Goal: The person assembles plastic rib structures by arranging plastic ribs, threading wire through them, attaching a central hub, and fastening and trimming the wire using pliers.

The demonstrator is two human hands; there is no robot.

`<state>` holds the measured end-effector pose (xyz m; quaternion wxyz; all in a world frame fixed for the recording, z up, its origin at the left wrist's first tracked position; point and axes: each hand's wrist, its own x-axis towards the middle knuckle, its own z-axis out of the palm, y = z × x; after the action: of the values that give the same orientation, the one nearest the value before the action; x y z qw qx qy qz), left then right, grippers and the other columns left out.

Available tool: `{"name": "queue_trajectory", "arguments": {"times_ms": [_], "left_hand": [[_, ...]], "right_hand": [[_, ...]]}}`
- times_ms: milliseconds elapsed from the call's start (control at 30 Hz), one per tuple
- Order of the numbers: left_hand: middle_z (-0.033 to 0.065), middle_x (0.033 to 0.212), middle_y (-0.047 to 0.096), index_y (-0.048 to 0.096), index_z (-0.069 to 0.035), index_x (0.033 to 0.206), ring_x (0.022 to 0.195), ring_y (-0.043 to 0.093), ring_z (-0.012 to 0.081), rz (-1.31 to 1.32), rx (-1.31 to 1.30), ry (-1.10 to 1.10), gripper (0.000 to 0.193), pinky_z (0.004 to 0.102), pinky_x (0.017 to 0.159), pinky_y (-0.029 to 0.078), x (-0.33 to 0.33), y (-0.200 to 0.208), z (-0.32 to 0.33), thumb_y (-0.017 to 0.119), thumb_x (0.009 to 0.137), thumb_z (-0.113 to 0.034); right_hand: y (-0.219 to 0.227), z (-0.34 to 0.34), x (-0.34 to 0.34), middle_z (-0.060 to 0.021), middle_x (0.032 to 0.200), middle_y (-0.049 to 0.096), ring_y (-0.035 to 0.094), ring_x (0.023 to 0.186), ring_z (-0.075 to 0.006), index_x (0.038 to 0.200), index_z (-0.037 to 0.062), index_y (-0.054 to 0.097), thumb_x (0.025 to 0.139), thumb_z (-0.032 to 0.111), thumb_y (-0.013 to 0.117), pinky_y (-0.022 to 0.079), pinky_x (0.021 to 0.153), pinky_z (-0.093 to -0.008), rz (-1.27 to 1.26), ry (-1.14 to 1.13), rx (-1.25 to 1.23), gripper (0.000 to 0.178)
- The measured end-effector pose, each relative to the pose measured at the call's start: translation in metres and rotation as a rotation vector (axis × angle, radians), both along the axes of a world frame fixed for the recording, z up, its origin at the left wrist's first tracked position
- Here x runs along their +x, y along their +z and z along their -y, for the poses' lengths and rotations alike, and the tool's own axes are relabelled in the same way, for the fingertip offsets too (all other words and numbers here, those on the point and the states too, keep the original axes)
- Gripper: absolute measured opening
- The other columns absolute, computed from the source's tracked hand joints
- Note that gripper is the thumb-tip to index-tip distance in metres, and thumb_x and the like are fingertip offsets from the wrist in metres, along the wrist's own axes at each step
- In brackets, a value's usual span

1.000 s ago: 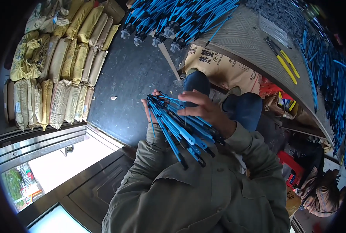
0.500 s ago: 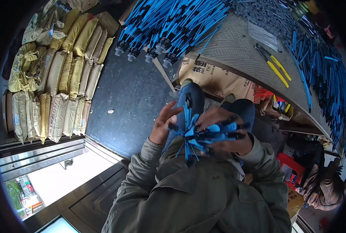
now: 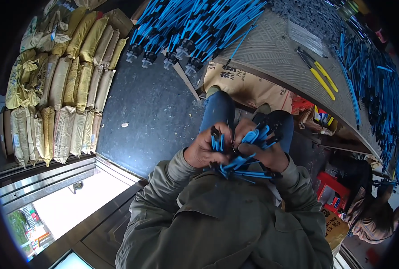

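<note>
Over my lap, a spread bundle of blue sticks with black ends [image 3: 237, 169] lies between my two hands. My left hand [image 3: 204, 150] is closed around some of its sticks, and their blue tips poke up by the thumb. On the other side my right hand [image 3: 267, 157] grips more of the same bundle, with blue loops and black ends rising above its fingers. A thin dark line like a wire [image 3: 232, 138] shows between the hands; what it belongs to cannot be made out. My fingers hide the middle of the bundle.
Ahead stands a table [image 3: 271, 51] with a big heap of blue sticks [image 3: 199, 27], yellow-handled pliers [image 3: 320, 76], grey small parts [image 3: 304, 15] and more blue sticks [image 3: 376, 85]. Stacked sacks [image 3: 65, 85] fill the left. A red stool [image 3: 331, 190] and another person's sleeve [image 3: 365, 219] are at right.
My left hand, open beside the bundle before, has moved in and closed on it. The bundle has turned and now sits between both hands.
</note>
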<state>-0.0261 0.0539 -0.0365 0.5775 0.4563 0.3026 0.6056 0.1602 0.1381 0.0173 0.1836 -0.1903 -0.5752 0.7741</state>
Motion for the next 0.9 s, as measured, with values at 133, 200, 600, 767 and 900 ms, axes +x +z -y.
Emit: {"name": "queue_trajectory", "arguments": {"times_ms": [133, 200, 600, 767, 900], "left_hand": [[0.0025, 0.078, 0.054, 0.054, -0.003, 0.091, 0.066, 0.051, 0.0096, -0.291, 0.083, -0.139, 0.013, 0.0259, 0.057, 0.041, 0.002, 0.027, 0.012, 0.055, 0.091, -0.016], [0.0025, 0.074, 0.052, 0.054, -0.002, 0.086, 0.065, 0.050, 0.0101, -0.124, 0.066, -0.203, 0.014, 0.0256, 0.058, 0.041, 0.004, 0.023, 0.011, 0.055, 0.091, -0.015], [0.0106, 0.075, 0.064, 0.063, 0.003, 0.080, 0.066, 0.059, 0.0179, 0.017, -0.031, -0.319, 0.027, 0.0284, 0.060, 0.045, -0.003, 0.000, 0.010, 0.068, 0.082, -0.024], [0.0110, 0.079, 0.065, 0.066, 0.002, 0.078, 0.069, 0.060, 0.0177, 0.101, 0.010, -0.418, 0.023, 0.0282, 0.062, 0.046, -0.003, -0.003, 0.004, 0.074, 0.077, -0.020], [0.0096, 0.076, 0.065, 0.066, 0.001, 0.075, 0.066, 0.060, 0.0186, -0.025, -0.069, -0.365, 0.021, 0.0279, 0.060, 0.046, 0.000, 0.010, 0.003, 0.074, 0.076, -0.019]], "right_hand": [[0.003, 0.007, -0.004, -0.0064, 0.086, 0.051, 0.050, 0.083, -0.0161, 0.084, 0.0032, 0.056, 0.079, 0.011, 0.064, 0.038, 0.073, -0.0282, -0.046, 0.029, 0.041, 0.013], [0.000, 0.007, -0.005, -0.0062, 0.086, 0.051, 0.050, 0.082, -0.0158, 0.083, 0.0036, 0.056, 0.078, 0.010, 0.065, 0.038, 0.072, -0.0282, -0.084, 0.024, 0.085, 0.012], [-0.007, 0.000, 0.005, -0.0077, 0.086, 0.058, 0.055, 0.082, -0.0181, 0.083, 0.0047, 0.058, 0.074, 0.009, 0.068, 0.041, 0.077, -0.0314, -0.182, 0.201, 0.043, 0.015], [-0.016, 0.002, 0.010, -0.0079, 0.086, 0.060, 0.057, 0.082, -0.0192, 0.084, 0.0050, 0.058, 0.070, 0.015, 0.076, 0.043, 0.077, -0.0332, -0.220, 0.177, 0.085, 0.025], [-0.012, 0.000, 0.011, -0.0081, 0.087, 0.061, 0.058, 0.083, -0.0193, 0.084, 0.0054, 0.058, 0.066, 0.015, 0.080, 0.044, 0.076, -0.0325, -0.174, 0.131, 0.276, 0.031]]}}
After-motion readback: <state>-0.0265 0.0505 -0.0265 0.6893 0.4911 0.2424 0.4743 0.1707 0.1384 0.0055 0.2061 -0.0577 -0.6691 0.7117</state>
